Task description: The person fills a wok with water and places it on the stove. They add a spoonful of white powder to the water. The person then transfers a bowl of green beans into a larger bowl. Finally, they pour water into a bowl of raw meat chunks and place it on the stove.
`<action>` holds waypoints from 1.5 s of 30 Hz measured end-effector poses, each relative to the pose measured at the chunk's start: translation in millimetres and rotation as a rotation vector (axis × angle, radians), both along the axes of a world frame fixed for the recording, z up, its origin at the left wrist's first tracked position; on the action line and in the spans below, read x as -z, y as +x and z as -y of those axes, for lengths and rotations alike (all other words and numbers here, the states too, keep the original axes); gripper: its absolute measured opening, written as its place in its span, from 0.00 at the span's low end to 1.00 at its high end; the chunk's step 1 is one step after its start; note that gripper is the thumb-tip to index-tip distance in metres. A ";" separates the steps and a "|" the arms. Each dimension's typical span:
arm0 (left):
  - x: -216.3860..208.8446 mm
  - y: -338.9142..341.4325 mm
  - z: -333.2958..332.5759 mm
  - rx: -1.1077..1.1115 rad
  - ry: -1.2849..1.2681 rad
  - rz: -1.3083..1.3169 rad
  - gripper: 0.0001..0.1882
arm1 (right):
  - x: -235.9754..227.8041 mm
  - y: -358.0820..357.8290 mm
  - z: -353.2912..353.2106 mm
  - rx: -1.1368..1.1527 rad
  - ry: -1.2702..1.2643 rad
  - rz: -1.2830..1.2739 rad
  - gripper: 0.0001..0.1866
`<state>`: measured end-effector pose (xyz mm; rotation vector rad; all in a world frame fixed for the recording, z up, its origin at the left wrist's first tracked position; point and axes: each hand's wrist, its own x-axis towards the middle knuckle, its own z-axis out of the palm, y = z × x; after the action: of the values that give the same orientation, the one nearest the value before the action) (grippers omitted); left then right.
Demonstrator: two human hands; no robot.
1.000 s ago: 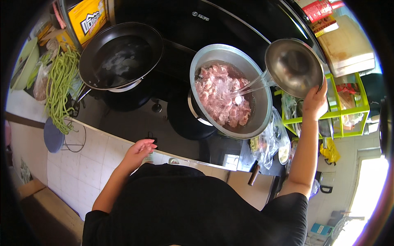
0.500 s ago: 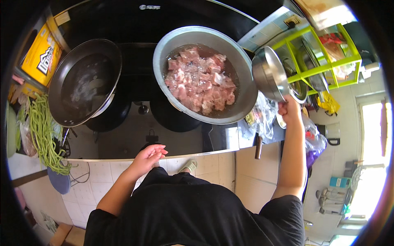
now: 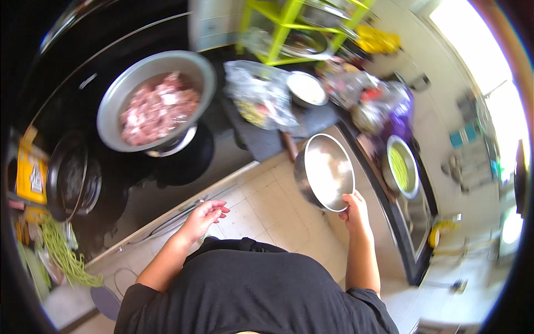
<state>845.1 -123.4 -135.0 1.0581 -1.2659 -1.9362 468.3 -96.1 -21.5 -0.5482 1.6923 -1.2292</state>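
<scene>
My right hand (image 3: 354, 211) grips the near rim of a shiny steel bowl (image 3: 308, 172), tilted so that its inside shows no contents. The bowl hangs over the floor in front of the counter. My left hand (image 3: 204, 219) is in the air before the stove edge, fingers stretched out, holding nothing. Up on the stove (image 3: 133, 209), a wide grey metal basin (image 3: 111, 106) holds chunks of raw pinkish meat (image 3: 158, 114), with what looks like water around them. A dark wok (image 3: 64, 172) stands on the stove's left side.
Long green beans (image 3: 64, 250) lie at the far left. Right of the stove are a plastic bag (image 3: 267, 83), a white-filled bowl (image 3: 306, 89) and a brown handle (image 3: 289, 146) jutting over the edge. Farther right, a bowl of green pieces (image 3: 410, 186) stands near the sink (image 3: 418, 214), below a green rack (image 3: 278, 33).
My view has turned right. My right hand has brought the steel bowl from beside the meat basin back over the floor, closer to my body. My left hand stays raised and empty.
</scene>
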 end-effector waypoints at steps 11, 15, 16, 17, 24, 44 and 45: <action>32.1 -279.9 -40.2 0.174 0.025 0.063 0.17 | 53.8 -180.3 -239.8 0.350 -0.034 -0.096 0.12; 107.1 -290.2 -19.3 -0.219 0.099 0.321 0.19 | 80.4 -206.9 -276.4 0.447 -0.060 -0.073 0.11; 132.9 -280.1 -4.8 -0.315 0.100 0.407 0.21 | 82.6 -209.4 -278.4 0.442 -0.043 -0.085 0.10; 190.5 -251.7 20.3 -0.423 0.051 0.523 0.25 | 88.1 -212.3 -276.5 0.410 -0.047 -0.077 0.10; 170.7 -115.9 33.1 -1.024 0.260 1.102 0.24 | 90.7 -216.7 -223.5 0.230 -0.035 -0.014 0.11; 289.6 -24.2 60.7 -0.873 0.261 1.212 0.29 | 90.6 -103.2 -77.1 -0.154 0.165 0.066 0.12; 294.6 -19.7 62.9 -0.917 0.270 1.179 0.30 | 91.0 -99.1 -74.4 -0.158 0.163 0.063 0.12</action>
<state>825.4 -186.3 -429.6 2.5288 -0.6889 -0.6965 369.2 -21.6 -112.5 -0.5277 1.6459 -0.9764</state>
